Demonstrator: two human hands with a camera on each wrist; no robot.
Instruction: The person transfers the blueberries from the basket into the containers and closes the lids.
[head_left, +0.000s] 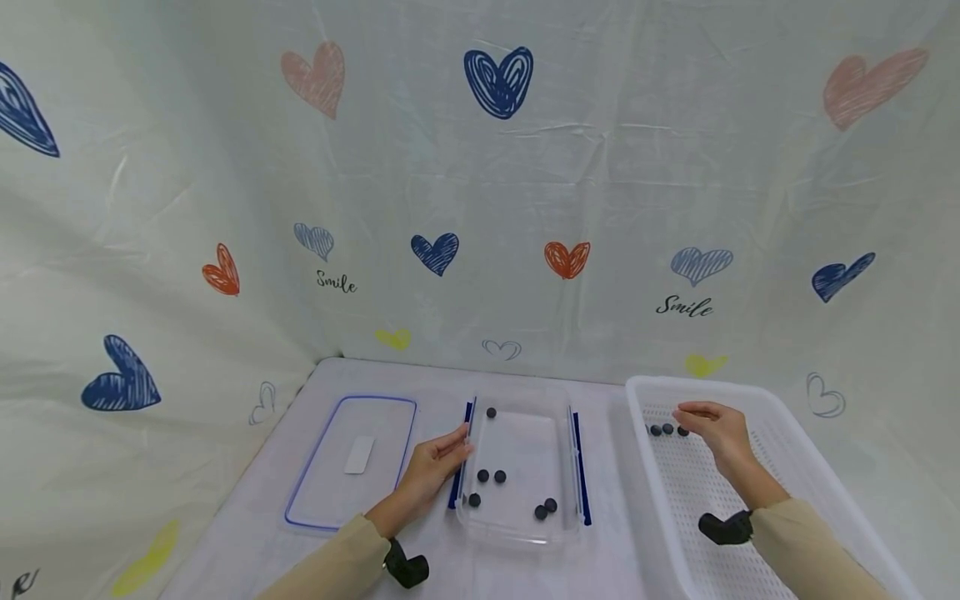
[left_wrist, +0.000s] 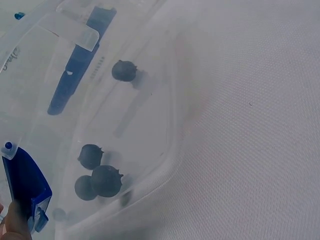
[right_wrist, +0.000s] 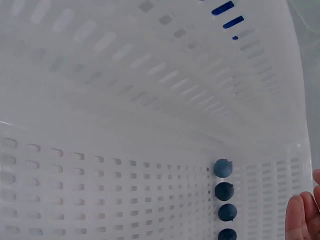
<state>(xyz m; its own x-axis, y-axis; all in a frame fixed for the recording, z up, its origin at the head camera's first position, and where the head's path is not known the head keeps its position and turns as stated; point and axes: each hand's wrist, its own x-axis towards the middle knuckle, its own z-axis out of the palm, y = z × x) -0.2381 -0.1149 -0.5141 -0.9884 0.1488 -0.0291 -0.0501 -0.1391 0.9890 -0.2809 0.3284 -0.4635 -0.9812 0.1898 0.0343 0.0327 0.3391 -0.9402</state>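
My left hand (head_left: 430, 471) grips the left side of a clear plastic box (head_left: 517, 533), fingers at its blue latch (left_wrist: 25, 180). Several blueberries lie on the box floor: one blueberry (head_left: 491, 412) at the back, others near the left side, and a pair (head_left: 546, 509) at front right. On the right, a white perforated basket (head_left: 660, 517) holds a short row of blueberries (right_wrist: 224, 191) along its far end. Over that row is my right hand (head_left: 720, 433), fingers extended and slightly bent, its fingertips close to the rightmost berry (head_left: 682, 432). No berry shows between those fingers.
A clear lid with a blue rim (head_left: 351, 398) lies flat left of the box, a white label (head_left: 359, 455) on it. The box's right blue latch (head_left: 582, 471) is folded outward. Behind the table hangs a pale curtain (head_left: 480, 183) printed with hearts.
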